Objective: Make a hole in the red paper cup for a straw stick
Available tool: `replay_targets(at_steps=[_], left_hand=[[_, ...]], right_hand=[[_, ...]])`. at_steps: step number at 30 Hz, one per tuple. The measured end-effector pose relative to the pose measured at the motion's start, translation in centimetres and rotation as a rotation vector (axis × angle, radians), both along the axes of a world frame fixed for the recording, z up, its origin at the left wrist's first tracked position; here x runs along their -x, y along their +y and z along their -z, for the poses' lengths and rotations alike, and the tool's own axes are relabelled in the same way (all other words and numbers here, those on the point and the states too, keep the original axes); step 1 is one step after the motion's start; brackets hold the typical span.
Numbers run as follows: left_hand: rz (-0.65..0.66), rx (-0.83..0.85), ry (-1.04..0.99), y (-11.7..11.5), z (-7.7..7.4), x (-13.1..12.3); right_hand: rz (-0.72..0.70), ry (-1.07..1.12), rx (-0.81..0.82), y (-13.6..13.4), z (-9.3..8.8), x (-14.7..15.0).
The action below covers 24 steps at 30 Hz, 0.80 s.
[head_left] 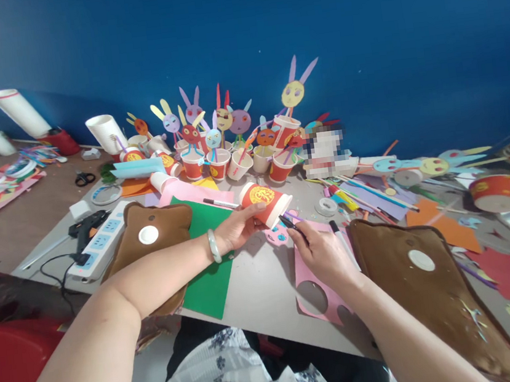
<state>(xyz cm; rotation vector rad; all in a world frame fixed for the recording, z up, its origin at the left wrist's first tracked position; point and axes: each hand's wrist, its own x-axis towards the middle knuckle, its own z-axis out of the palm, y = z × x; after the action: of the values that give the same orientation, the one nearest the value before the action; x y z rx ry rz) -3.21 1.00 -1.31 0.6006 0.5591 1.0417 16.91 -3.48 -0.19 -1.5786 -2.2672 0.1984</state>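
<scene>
My left hand (239, 227) is closed around a red paper cup (268, 200) with a yellow print, tipped on its side above the table. The cup's white-rimmed mouth faces right, toward my other hand. In my right hand (320, 248) is a slim black tool (289, 223), its tip beside the cup's rim; the fingers hide too much to tell its kind. A purple strip (294, 215) shows just behind that tip. Beneath the hands lies a pink paper rabbit face (276, 236). Pink paper with round holes cut out (324, 317) lies under my right wrist.
Rabbit figures in paper cups (217, 161) line the blue wall. Brown cushions (156, 221) flank the work area, with green paper (213, 283) by the left one. A power strip (100, 241) with a black cable sits left. Markers (342, 239) and coloured paper lie around.
</scene>
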Motion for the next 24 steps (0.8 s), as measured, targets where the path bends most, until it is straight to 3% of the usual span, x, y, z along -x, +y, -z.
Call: replay_targets(at_steps=[16, 24], left_hand=[[0.005, -0.003, 0.02, 0.11, 0.15, 0.05], [0.007, -0.034, -0.015, -0.3, -0.53, -0.01]], right_hand=[[-0.016, -0.044, -0.036, 0.0, 0.3, -0.08], [-0.025, -0.009, -0.084, 0.25, 0.74, 0.01]])
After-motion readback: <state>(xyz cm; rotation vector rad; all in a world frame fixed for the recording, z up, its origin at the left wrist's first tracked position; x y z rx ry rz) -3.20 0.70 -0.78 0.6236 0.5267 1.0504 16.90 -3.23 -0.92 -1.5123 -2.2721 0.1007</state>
